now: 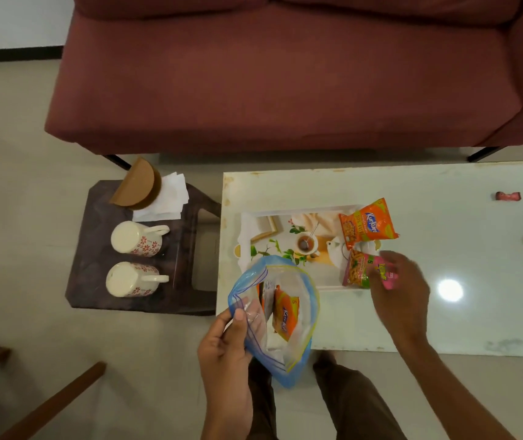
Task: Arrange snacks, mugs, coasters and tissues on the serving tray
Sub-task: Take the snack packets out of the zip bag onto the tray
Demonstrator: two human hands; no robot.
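Unpacking snacks at a pale coffee table (444, 249), a person works two-handed; items run from largest to smallest.

Serving tray: white rectangular tray with a printed tea scene (285, 236), flat on the table's left part; looks rigid and best lifted by its end handles.

Zip bag: clear plastic zip bag with blue and yellow seal (295, 315), limp and slippery, held open over the table's near edge; an orange packet (285, 315) stands inside.

Mugs: two white ceramic mugs with red flowers (136, 238), on their sides on a dark stool (88, 249) well apart from the tray; likely heavy, breakable, best taken by the handles.

Loose packets: orange Kurkure packet (368, 225) and pink-green stick-snack packet (360, 269) on the tray's right end; light, crinkly, crushable, so edges suit a grip.

Tissues: white paper stack (168, 198) beside a brown half-round holder (136, 185).

Left hand (225, 354): thumb and fingers pinched on the bag's rim.

Right hand (399, 281): fingers loosely curled, touching the pink-green packet; whether gripping, cannot tell.
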